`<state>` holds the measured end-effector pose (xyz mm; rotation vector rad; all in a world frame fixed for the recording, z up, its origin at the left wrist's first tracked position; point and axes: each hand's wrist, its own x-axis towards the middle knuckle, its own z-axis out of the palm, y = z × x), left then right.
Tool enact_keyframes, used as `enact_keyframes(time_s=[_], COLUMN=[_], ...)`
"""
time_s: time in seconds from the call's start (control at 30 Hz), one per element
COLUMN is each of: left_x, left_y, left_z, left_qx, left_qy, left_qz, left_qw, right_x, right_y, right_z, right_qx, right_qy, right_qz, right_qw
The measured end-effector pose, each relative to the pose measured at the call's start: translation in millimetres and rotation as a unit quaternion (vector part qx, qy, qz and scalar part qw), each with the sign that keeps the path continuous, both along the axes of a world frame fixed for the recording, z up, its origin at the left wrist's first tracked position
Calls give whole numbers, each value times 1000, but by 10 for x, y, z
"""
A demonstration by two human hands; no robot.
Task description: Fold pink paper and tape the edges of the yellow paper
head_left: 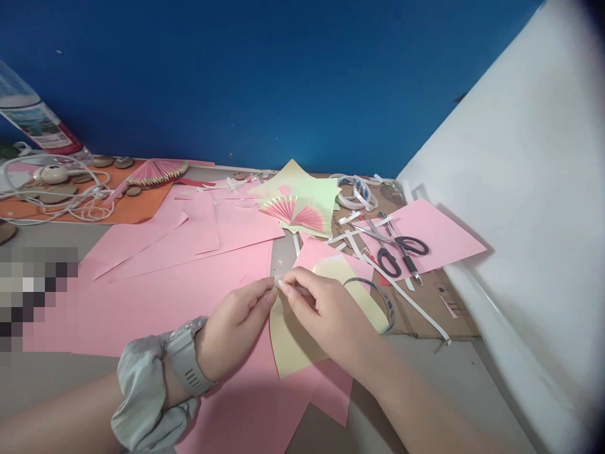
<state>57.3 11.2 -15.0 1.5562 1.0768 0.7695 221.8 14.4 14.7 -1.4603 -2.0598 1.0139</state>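
Note:
Near the middle of the desk my left hand (236,321) and my right hand (319,299) meet fingertip to fingertip. Both are closed in a pinch on a small whitish strip (277,279), perhaps tape; the fingers cover most of it. Below them lies a pale yellow paper sheet (290,337) over pink paper (246,413). Just right of my right hand is a thin bluish ring (390,309), like a tape roll. Farther back, two pleated pink fan pieces (307,216) rest on a yellow-green sheet (293,173).
Black-handled scissors (388,261) and a pen (410,268) lie on pink paper at right, among white strips (420,309) and tape rolls (354,192). A folded fan (158,171), white cable (94,202) and bottle (42,120) are at left. A white panel (520,157) borders the right.

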Motion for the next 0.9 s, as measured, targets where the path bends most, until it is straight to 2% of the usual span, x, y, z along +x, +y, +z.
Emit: enact_keyframes(time_s=[0.67, 0.9], left_x=[-6, -13], left_y=[-3, 3], left_z=[25, 15], left_qx=[4, 6], left_qy=[-18, 38], left_qz=[-21, 0], left_qw=[1000, 999], right_x=[1, -6], right_y=[-5, -2], right_z=[-6, 13], right_qx=[-8, -1], right_qy=[1, -11], right_qz=[-6, 10], right_qw=[1000, 1000])
